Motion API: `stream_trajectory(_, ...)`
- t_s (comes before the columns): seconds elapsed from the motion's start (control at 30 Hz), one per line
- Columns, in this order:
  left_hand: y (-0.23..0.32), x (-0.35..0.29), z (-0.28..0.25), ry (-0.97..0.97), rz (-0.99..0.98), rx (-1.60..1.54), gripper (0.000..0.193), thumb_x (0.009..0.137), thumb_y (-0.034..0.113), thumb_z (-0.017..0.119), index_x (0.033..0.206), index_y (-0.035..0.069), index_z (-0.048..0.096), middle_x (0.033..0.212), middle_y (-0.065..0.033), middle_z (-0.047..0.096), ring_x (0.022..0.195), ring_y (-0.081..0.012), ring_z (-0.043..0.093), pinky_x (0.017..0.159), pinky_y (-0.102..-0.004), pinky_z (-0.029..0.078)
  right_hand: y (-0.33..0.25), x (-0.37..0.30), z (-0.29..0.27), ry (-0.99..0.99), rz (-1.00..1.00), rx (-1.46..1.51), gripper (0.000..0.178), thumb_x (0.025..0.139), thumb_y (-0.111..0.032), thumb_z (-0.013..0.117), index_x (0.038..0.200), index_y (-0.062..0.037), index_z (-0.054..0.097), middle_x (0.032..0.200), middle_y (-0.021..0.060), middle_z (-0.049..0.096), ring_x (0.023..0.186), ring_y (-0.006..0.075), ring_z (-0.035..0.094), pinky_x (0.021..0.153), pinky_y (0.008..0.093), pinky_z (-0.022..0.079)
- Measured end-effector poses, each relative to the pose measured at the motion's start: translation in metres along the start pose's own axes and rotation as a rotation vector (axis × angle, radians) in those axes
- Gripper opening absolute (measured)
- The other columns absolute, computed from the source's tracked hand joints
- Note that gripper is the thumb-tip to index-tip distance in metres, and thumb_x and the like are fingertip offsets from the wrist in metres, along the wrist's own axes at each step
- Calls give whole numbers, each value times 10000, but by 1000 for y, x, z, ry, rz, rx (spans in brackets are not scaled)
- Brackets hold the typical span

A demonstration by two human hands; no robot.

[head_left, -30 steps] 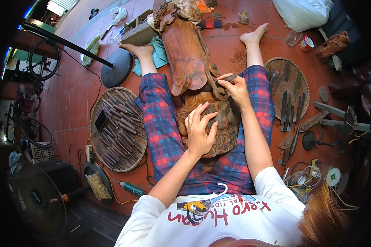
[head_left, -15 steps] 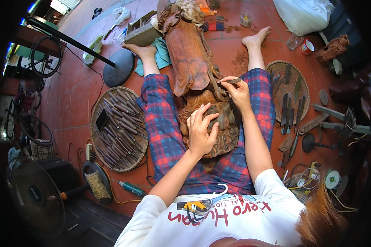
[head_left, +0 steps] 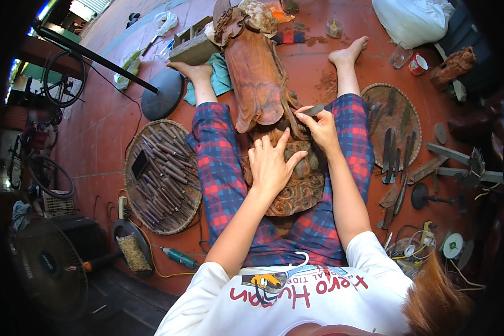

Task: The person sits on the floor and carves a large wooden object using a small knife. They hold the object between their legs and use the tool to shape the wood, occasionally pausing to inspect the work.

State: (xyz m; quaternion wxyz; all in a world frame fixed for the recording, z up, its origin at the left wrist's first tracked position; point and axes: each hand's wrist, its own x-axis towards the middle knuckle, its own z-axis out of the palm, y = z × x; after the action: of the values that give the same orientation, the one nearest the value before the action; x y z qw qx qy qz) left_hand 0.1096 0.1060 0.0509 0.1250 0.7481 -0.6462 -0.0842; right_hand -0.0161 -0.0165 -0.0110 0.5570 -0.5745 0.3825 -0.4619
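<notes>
A carved reddish-brown wooden statue [head_left: 259,78] lies lengthwise between my legs, its ornate scrolled base toward me. My left hand [head_left: 271,168] rests on the base with its fingers spread, thumb pointing right. At the statue's right edge, by a thin carved strand, my right hand [head_left: 322,131] pinches a small flat dark tool [head_left: 312,110], like a short blade. The tool's working end is hidden by the fingers and the carving, so its exact kind does not show.
On the left, a round woven tray [head_left: 129,190] holds several wood-handled carving tools and a dark phone [head_left: 139,164]. Another woven tray [head_left: 378,92] with blades lies right. A black stand base [head_left: 161,94], green power tool [head_left: 179,257] and fan [head_left: 49,263] surround me.
My left hand has shifted slightly, its fingers spreading wider and its index finger reaching toward the right hand. The tool in my right hand has tilted a little.
</notes>
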Motion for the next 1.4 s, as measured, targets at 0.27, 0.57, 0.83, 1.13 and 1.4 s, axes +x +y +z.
stream_trajectory(0.27,-4,10,-4,-81,72,94,767,824,691,547,1407,193,522,1037,-142,534,957,-300,510,759,-432,419,-3,-18,4,92,30,-46,120,846,-68,709,910,29,737,800,53,730,741,67,632,667,238,500)
stream_trajectory(0.57,-10,16,-1,-89,127,142,714,837,673,554,1360,188,566,996,-146,526,936,-309,538,729,-430,442,-18,-24,12,135,-10,-119,111,852,-32,685,930,25,739,855,74,740,778,87,656,710,251,522)
stream_trajectory(0.83,-9,-7,-15,-31,150,-77,680,850,485,665,1399,116,508,1162,-193,557,1062,-345,540,852,-442,453,-12,-26,-4,24,93,58,122,851,-23,708,954,34,739,985,98,732,885,100,647,800,246,519)
stream_trajectory(1.13,67,-35,-11,-81,296,-741,757,864,302,709,1474,34,349,1565,-304,124,1433,-523,131,1136,-542,257,-10,-23,-6,149,141,68,102,834,-39,731,929,0,734,860,33,719,786,67,622,695,212,488)
stream_trajectory(1.4,77,-5,10,82,262,-683,809,881,316,688,1506,20,267,1563,-338,54,1439,-542,18,1151,-568,180,-15,-15,-1,-27,159,-59,109,891,-78,657,942,6,704,934,76,703,840,135,659,732,244,515)
